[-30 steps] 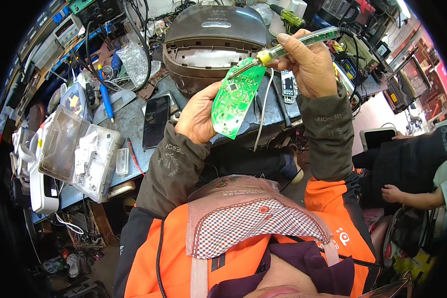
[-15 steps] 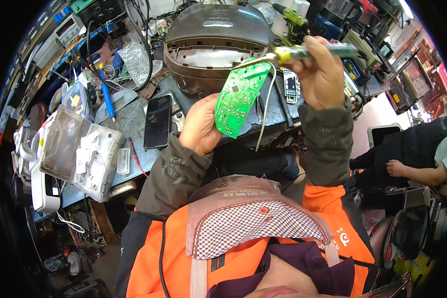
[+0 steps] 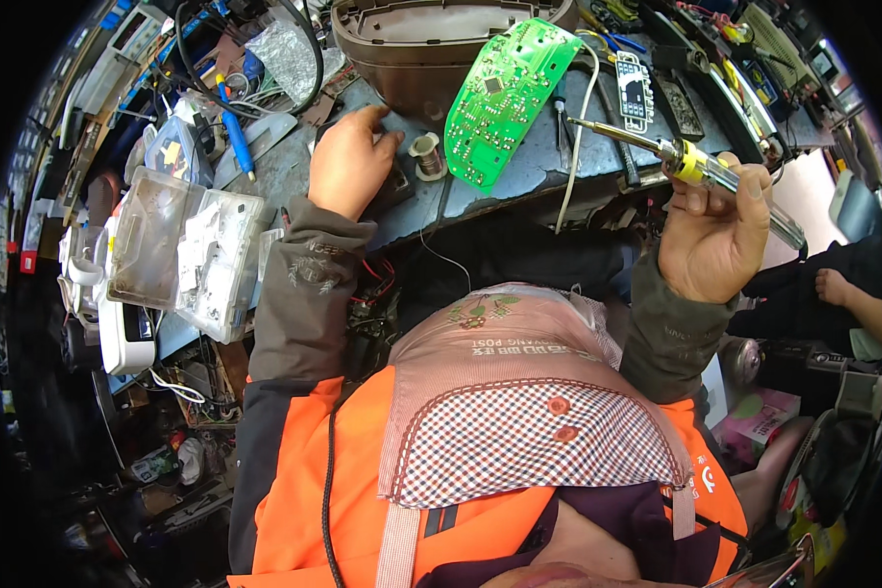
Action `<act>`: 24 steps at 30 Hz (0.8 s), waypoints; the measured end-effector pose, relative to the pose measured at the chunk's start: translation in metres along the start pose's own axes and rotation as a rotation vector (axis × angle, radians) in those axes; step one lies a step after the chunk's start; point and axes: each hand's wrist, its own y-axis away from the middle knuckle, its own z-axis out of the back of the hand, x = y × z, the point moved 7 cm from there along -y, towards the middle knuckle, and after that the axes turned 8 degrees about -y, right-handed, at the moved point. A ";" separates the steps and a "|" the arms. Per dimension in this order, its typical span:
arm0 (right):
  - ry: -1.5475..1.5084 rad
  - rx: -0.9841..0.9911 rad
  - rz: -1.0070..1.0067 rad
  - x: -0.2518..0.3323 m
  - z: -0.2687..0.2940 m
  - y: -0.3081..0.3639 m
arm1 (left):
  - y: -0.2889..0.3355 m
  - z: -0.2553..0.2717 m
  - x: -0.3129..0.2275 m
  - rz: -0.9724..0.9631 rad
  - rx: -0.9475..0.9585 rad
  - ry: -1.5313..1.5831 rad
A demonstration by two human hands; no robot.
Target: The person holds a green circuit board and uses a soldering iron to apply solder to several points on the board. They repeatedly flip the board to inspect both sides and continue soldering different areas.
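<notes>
A soldering iron with a yellow collar and clear handle is held in my right hand, its metal tip pointing left toward the white cable. Green circuit board stands tilted against the front of a brown appliance housing, free of both hands; the white cable hangs beside it. On the bench to the left, my left hand reaches down over a dark, flat object. Its fingertips are hidden, so their grip does not show. Just right of it stands a spool of solder wire.
An open clear plastic case with small white packets lies at the left, near a blue pen-shaped tool. Screwdrivers, pliers and a metal tray lie at the right. Another person's hand shows at the far right.
My left hand has let go of the circuit board and moved left to the bench. My right hand has drawn the soldering iron away from the board, rightward and lower. The view has tilted down.
</notes>
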 end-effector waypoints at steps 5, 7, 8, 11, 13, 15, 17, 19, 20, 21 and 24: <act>0.037 -0.044 -0.009 0.014 0.015 0.014 | 0.036 0.037 0.020 0.063 -0.234 0.149; 0.028 -0.037 -0.010 0.017 0.020 0.019 | 0.063 0.060 0.035 0.142 -0.379 0.202; 0.046 -0.027 -0.021 0.019 0.022 0.022 | 0.076 0.064 0.047 0.225 -0.399 0.263; 0.060 -0.025 -0.075 0.015 0.026 0.030 | 0.113 0.064 0.067 0.386 -0.350 0.426; 0.056 -0.015 -0.104 0.008 0.024 0.035 | 0.136 0.059 0.073 0.381 -0.339 0.449; 0.014 0.012 -0.131 0.002 0.027 0.038 | 0.155 0.058 0.075 0.408 -0.314 0.485; 0.000 -0.005 -0.159 -0.001 0.028 0.041 | 0.174 0.051 0.078 0.473 -0.250 0.429; -0.025 0.021 -0.178 -0.008 0.027 0.044 | 0.187 0.044 0.072 0.487 -0.229 0.503; -0.033 0.039 -0.182 -0.011 0.026 0.045 | 0.189 0.038 0.063 0.451 -0.193 0.493; -0.038 0.038 -0.189 -0.013 0.024 0.047 | 0.187 0.034 0.049 0.412 -0.156 0.484; -0.062 0.050 -0.212 -0.020 0.022 0.052 | 0.160 0.029 -0.021 0.065 -0.097 0.300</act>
